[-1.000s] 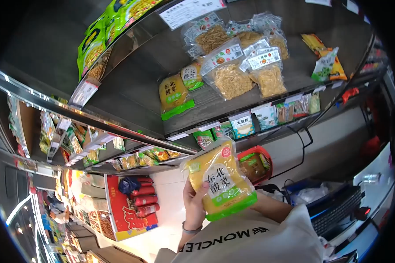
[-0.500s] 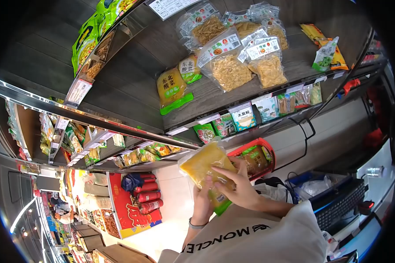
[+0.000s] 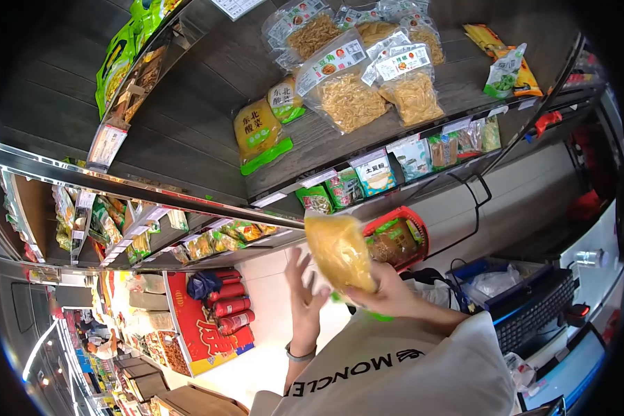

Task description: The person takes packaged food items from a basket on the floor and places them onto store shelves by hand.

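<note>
A clear plastic pouch of yellow food (image 3: 336, 251) with a green edge is raised in front of my chest, blurred by motion. My right hand (image 3: 385, 295) grips its lower end. Just left of the pouch, my left hand (image 3: 304, 298) is held up with the fingers spread, apart from the pouch and holding nothing. On the shelf above lie two similar yellow pouches with green bottoms, the larger pickled cabbage pouch (image 3: 258, 133) in front.
Clear bags of dried food (image 3: 343, 97) lie on the dark shelf (image 3: 201, 104). A row of small packets (image 3: 374, 173) stands below. Beyond my right hand is a red basket (image 3: 424, 239) containing a brown package. Red cylinders (image 3: 230, 305) stand on the floor to the left.
My left hand has let go of the pouch and opened to its left. My right hand has kept the pouch and turned it more upright. The view has shifted slightly.
</note>
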The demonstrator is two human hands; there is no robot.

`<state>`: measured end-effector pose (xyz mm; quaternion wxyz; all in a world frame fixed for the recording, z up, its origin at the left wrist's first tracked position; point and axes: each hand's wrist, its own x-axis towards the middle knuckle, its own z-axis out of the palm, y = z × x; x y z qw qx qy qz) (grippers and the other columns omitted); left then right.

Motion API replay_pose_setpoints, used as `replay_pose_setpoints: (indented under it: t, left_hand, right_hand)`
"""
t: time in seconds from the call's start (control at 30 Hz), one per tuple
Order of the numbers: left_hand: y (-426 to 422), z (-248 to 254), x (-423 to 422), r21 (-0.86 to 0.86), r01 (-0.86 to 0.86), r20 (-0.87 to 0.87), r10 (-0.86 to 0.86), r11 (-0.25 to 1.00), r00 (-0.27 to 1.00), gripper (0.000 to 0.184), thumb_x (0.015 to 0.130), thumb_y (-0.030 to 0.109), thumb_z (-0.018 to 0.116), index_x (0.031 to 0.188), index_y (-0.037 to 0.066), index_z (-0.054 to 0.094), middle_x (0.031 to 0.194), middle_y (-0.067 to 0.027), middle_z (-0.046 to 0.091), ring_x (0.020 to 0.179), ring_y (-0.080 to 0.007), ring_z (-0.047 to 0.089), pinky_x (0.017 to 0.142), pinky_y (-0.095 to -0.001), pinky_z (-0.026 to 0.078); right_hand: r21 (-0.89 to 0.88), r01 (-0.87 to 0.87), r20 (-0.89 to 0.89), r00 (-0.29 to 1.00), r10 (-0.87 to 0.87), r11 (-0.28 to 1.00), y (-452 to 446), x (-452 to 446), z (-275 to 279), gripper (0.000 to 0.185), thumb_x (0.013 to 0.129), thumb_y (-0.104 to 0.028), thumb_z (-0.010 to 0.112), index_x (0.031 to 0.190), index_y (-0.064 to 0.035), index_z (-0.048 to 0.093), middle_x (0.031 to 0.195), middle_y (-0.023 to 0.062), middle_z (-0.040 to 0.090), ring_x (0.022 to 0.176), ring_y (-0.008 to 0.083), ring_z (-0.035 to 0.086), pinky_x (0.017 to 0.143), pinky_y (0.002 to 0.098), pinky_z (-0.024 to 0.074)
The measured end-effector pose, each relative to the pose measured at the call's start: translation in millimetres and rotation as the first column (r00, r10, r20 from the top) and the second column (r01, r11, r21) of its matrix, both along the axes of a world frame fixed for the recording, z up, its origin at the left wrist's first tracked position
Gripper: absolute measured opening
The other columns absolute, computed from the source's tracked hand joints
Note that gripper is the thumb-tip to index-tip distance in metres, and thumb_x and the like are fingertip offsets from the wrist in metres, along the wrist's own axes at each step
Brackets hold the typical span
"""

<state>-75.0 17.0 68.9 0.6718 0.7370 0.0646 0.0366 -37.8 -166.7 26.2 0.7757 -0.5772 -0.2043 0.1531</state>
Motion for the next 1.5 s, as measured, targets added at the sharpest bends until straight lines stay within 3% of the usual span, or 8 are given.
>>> replay_pose_setpoints:
  t: [0.07, 0.13, 0.3, 0.43, 0.53, 0.57, 0.7, 1.5]
  left_hand:
    - [-13, 8, 1, -0.397, 0.251, -0.006, -0.276, 0.883, 0.961, 0.116, 0.078, 0.048, 0.082, 0.163, 0.009, 0.013, 0.166, -0.0158, 0.014, 0.152, -0.0335, 0.023, 0.121, -0.0541, 0.024]
    - [-18, -13, -11, -0.444, 0.147, -0.089, -0.207, 0.884, 0.974, 0.116, 0.08, 0.053, 0.08, 0.162, 0.007, 0.011, 0.16, -0.0156, 0.028, 0.142, -0.0307, 0.04, 0.114, -0.0424, 0.038]
    - [8, -60, 0, -0.782, -0.19, -0.331, -0.138, 0.593, 0.933, 0.058, 0.106, 0.047, 0.046, 0.146, 0.005, 0.044, 0.125, -0.0131, 0.063, 0.109, -0.022, 0.063, 0.092, -0.0338, 0.054]
    - [-6, -7, 4, -0.734, -0.149, -0.28, -0.095, 0.663, 0.955, 0.062, 0.105, 0.046, 0.049, 0.148, 0.002, 0.039, 0.141, -0.0168, 0.056, 0.126, -0.029, 0.059, 0.106, -0.0431, 0.051]
    - [3, 5, -1, -0.591, -0.101, -0.234, -0.05, 0.8, 0.971, 0.062, 0.105, 0.043, 0.052, 0.148, 0.0, 0.039, 0.139, -0.0181, 0.057, 0.125, -0.0286, 0.06, 0.106, -0.0431, 0.051]
    - [2, 18, -2, -0.584, -0.091, -0.226, -0.054, 0.807, 0.973, 0.058, 0.106, 0.037, 0.054, 0.146, -0.002, 0.041, 0.137, -0.0172, 0.058, 0.123, -0.0238, 0.06, 0.103, -0.0386, 0.051]
    - [18, 5, 7, -0.313, -0.05, -0.31, -0.053, 0.948, 0.949, 0.052, 0.106, 0.022, 0.056, 0.147, -0.005, 0.04, 0.136, -0.0117, 0.058, 0.121, -0.0146, 0.056, 0.103, -0.0294, 0.044]
    - [97, -38, 92, -0.278, -0.115, 0.041, 0.131, 0.954, 0.99, 0.058, 0.106, 0.01, 0.051, 0.157, -0.003, 0.028, 0.151, -0.0153, 0.049, 0.135, -0.0202, 0.049, 0.113, -0.0329, 0.036]
  right_hand:
    - [-0.368, 0.077, 0.111, 0.993, -0.039, 0.927, 3, -5, 30, 0.072, 0.082, -0.009, 0.073, 0.148, -0.0003, 0.045, 0.089, 0.0162, 0.07, 0.075, 0.0292, 0.071, 0.068, 0.0359, 0.0559]
    - [-0.269, 0.412, 0.579, 0.791, -0.195, 0.871, 23, -8, 20, 0.084, 0.083, -0.015, 0.073, 0.155, 0.0007, 0.033, 0.083, 0.0147, 0.07, 0.067, 0.0327, 0.07, 0.061, 0.0408, 0.0557]
    - [-0.301, -0.033, 0.248, 0.962, 0.112, 0.953, 17, 4, 40, 0.077, 0.083, -0.008, 0.075, 0.151, -0.0012, 0.04, 0.08, 0.0078, 0.057, 0.07, 0.0217, 0.058, 0.065, 0.0331, 0.0494]
    - [-0.221, 0.585, 0.629, 0.697, -0.345, 0.78, -12, 13, 54, 0.067, 0.081, -0.007, 0.079, 0.14, -0.0006, 0.047, 0.101, 0.0104, 0.059, 0.089, 0.0229, 0.058, 0.079, 0.0331, 0.046]
    - [-0.361, 0.223, 0.041, 0.974, -0.224, 0.906, -22, 7, 57, 0.059, 0.085, -0.008, 0.079, 0.137, -0.0001, 0.051, 0.112, 0.0087, 0.061, 0.098, 0.0179, 0.059, 0.085, 0.0324, 0.0474]
    - [0.042, 0.142, -0.151, 0.979, -0.134, 0.989, -9, 2, 43, 0.048, 0.091, -0.01, 0.076, 0.133, 0.0, 0.055, 0.119, 0.0071, 0.063, 0.106, 0.0122, 0.058, 0.088, 0.0308, 0.0492]
    - [0.049, 0.048, -0.343, 0.939, -0.028, 0.998, 2, -16, 22, 0.03, 0.099, -0.012, 0.067, 0.126, 0.0007, 0.061, 0.11, 0.0051, 0.068, 0.1, 0.0095, 0.059, 0.087, 0.0285, 0.0498]
    - [-0.24, -0.012, -0.078, 0.997, -0.007, 0.971, 93, 115, -4, 0.035, 0.098, -0.014, 0.07, 0.128, 0.0004, 0.058, 0.115, 0.0057, 0.067, 0.1, 0.0099, 0.061, 0.088, 0.0277, 0.0501]
